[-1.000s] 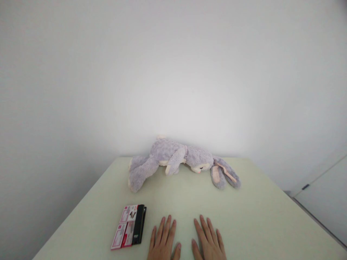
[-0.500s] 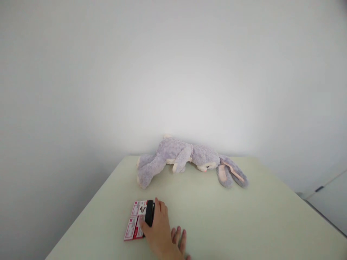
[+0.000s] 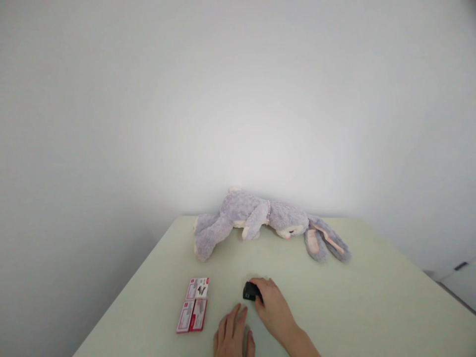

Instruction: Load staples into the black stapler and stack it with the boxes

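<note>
A black stapler [image 3: 250,291] is gripped in my right hand [image 3: 273,307], its dark end poking out to the left past my fingers. The rest of it is hidden under the palm. My left hand [image 3: 231,333] lies on the table at the bottom, fingers stretched out and slightly apart, with nothing in it. To its left sit several small red-and-white boxes [image 3: 192,306], laid flat side by side in a block. One of them carries a printed picture of a dark stapler.
A lilac plush rabbit [image 3: 241,210] lies on its side along the back of the pale green table [image 3: 334,307], against the white wall [image 3: 238,109]. Its long ears [image 3: 327,240] extend to the right.
My right hand has carried the black stapler from beside the boxes to the right. My left hand, partly covered before, now shows left of it. The view has shifted slightly.
</note>
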A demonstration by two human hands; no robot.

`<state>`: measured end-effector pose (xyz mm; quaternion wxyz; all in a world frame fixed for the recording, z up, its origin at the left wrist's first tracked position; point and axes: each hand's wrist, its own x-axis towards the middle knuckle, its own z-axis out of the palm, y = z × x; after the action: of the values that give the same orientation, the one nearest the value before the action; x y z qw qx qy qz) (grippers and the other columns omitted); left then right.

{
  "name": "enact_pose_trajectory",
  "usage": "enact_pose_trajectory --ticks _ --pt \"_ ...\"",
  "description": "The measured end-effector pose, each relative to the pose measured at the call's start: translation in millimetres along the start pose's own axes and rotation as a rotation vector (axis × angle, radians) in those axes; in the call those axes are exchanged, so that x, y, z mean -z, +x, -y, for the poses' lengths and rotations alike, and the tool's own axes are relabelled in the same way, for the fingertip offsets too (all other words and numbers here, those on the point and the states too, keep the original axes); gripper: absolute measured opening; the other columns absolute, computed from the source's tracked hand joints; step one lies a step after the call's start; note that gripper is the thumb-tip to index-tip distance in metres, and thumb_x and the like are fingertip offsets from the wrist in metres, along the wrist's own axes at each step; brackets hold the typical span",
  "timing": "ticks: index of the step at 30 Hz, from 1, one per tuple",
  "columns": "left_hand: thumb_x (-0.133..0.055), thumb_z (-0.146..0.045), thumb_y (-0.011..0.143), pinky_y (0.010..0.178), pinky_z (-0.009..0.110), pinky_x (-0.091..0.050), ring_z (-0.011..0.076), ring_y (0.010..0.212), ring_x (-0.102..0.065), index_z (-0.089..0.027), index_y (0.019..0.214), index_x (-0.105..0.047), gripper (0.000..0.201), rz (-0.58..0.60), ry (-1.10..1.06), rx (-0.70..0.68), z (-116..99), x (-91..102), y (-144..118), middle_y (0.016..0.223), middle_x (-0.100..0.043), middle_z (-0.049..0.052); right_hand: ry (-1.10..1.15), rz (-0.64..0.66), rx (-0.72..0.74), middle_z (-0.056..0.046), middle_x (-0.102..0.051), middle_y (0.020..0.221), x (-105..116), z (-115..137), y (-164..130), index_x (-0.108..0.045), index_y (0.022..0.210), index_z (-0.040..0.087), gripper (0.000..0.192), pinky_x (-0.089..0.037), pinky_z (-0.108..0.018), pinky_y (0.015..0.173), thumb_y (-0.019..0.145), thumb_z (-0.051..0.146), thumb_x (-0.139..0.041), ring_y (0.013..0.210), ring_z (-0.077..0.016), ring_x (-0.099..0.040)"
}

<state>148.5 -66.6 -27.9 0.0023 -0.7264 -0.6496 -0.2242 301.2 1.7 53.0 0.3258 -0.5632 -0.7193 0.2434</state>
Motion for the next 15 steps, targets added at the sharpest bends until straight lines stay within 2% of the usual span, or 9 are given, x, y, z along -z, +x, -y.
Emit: enact_pose_trajectory --ticks 2,4,6,8,10,12,14,15 --pt "-0.056 -0.022 0.084 0.109 0.050 -0.045 0.0305 0.133 -0.055 -0.033 0.142 -0.060 0.059 -0.053 0.007 -0.085 -7 -9.5 8 0.151 -0.057 0.001 -0.010 -0.011 -0.008 -0.004 -0.072 0.124 13 -9 -8 -0.069 0.124 0.027 0.056 -0.020 -0.048 0.124 0.077 0.006 -0.045 0.122 -0.0233 -0.063" --pt "-0.058 -0.029 0.086 0.116 0.056 -0.033 0.0317 0.136 -0.051 -0.036 0.146 -0.053 0.061 -0.054 -0.006 -0.183 -10 -17.3 14 0.155 -0.052 0.000 -0.016 -0.032 -0.028 -0.005 -0.068 0.132 15 -11 -12 -0.066 0.126 0.026 0.054 -0.015 -0.052 0.125 0.081 0.008 -0.044 0.131 -0.0233 -0.057" --pt "-0.059 -0.036 0.088 0.119 0.060 -0.025 0.0329 0.136 -0.051 -0.038 0.149 -0.048 0.063 -0.023 -0.017 -0.266 -7 -23.7 18 0.155 -0.052 0.000 0.001 -0.093 -0.055 -0.007 -0.066 0.134 9 -9 -13 -0.064 0.127 0.025 0.046 -0.008 -0.057 0.125 0.085 0.014 -0.047 0.140 -0.0255 -0.049" --pt "-0.061 -0.041 0.087 0.121 0.063 -0.019 0.0342 0.136 -0.051 -0.039 0.151 -0.045 0.066 0.010 -0.018 -0.315 -2 -28.9 20 0.154 -0.053 0.002 0.095 -0.205 -0.086 -0.007 -0.069 0.127 -2 -3 -10 -0.067 0.118 0.024 0.036 0.000 -0.060 0.124 0.082 0.022 -0.059 0.141 -0.0288 -0.047" --pt "-0.063 -0.044 0.086 0.122 0.066 -0.014 0.0357 0.137 -0.051 -0.039 0.150 -0.047 0.066 0.032 -0.018 -0.314 2 -32.4 19 0.153 -0.054 0.004 0.230 -0.319 -0.116 -0.005 -0.072 0.114 -13 4 -4 -0.071 0.101 0.024 0.026 0.005 -0.059 0.124 0.075 0.025 -0.068 0.133 -0.0298 -0.053" --pt "-0.062 -0.042 0.085 0.121 0.070 -0.008 0.0371 0.138 -0.050 -0.037 0.148 -0.051 0.063 0.036 -0.016 -0.264 0 -32.9 19 0.153 -0.054 0.005 0.343 -0.386 -0.145 -0.004 -0.073 0.105 -18 9 4 -0.072 0.090 0.023 0.018 0.005 -0.058 0.124 0.072 0.024 -0.070 0.123 -0.0282 -0.059" --pt "-0.058 -0.039 0.087 0.120 0.074 -0.006 0.0378 0.138 -0.049 -0.033 0.146 -0.054 0.060 0.020 0.000 -0.181 -7 -29.3 21 0.154 -0.053 0.006 0.435 -0.422 -0.175 -0.004 -0.074 0.102 -17 8 13 -0.073 0.088 0.023 0.015 0.000 -0.059 0.124 0.074 0.028 -0.071 0.117 -0.0270 -0.062" --pt "-0.056 -0.037 0.089 0.120 0.075 -0.007 0.0379 0.138 -0.049 -0.032 0.147 -0.053 0.059 0.005 0.015 -0.139 -12 -26.2 22 0.154 -0.053 0.006 0.497 -0.442 -0.193 -0.005 -0.075 0.104 -14 4 17 -0.074 0.090 0.023 0.018 -0.008 -0.058 0.124 0.075 0.032 -0.071 0.116 -0.0269 -0.063"
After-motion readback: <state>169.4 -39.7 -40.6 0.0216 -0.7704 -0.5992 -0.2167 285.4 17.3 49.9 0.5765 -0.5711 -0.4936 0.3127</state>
